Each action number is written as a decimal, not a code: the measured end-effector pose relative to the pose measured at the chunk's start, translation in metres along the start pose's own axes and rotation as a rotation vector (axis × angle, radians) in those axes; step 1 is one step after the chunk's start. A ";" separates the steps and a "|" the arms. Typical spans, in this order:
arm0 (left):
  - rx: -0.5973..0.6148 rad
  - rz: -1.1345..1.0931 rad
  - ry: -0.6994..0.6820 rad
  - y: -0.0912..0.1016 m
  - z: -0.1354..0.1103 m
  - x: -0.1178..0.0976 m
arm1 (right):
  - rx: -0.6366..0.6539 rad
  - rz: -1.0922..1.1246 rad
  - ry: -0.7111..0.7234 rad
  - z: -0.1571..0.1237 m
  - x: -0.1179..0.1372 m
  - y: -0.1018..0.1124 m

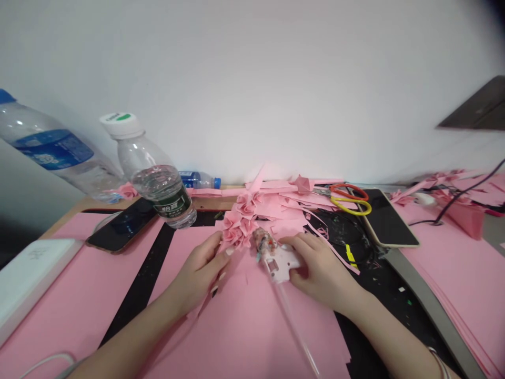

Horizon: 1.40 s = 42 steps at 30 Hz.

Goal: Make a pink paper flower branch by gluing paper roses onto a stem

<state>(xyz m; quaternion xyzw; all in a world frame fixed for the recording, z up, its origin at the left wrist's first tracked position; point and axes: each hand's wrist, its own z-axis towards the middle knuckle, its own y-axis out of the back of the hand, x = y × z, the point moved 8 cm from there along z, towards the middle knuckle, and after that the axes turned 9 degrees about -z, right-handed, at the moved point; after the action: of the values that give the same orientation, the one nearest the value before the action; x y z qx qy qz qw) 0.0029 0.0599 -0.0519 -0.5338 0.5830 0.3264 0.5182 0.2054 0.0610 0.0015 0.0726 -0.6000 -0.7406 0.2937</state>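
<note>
Folded pink paper flowers (240, 225) bunch at the fingertips of the left hand (205, 267); the right hand (315, 263) grips a white, crusty-nosed glue gun (282, 264), clear stick (295, 326) trailing.

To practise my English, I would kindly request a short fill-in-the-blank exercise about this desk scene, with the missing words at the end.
1. The person's ____ hand holds the glue gun.
2. The left hand grips paper flowers coloured ____.
3. The scissors have one orange-red handle and one ____ handle.
4. The bottle with the dark green label has a mostly ____ cap.

Missing words: right; pink; yellow; white.
</note>
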 end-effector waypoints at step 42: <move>0.237 0.832 0.011 -0.014 -0.006 -0.019 | -0.019 0.431 -0.401 -0.004 -0.062 0.029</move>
<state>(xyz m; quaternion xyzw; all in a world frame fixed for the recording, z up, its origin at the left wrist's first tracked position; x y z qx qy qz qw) 0.0129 0.0570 -0.0303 -0.1920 0.7846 0.4357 0.3972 0.2683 0.0871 0.0124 -0.2072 -0.6407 -0.6664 0.3203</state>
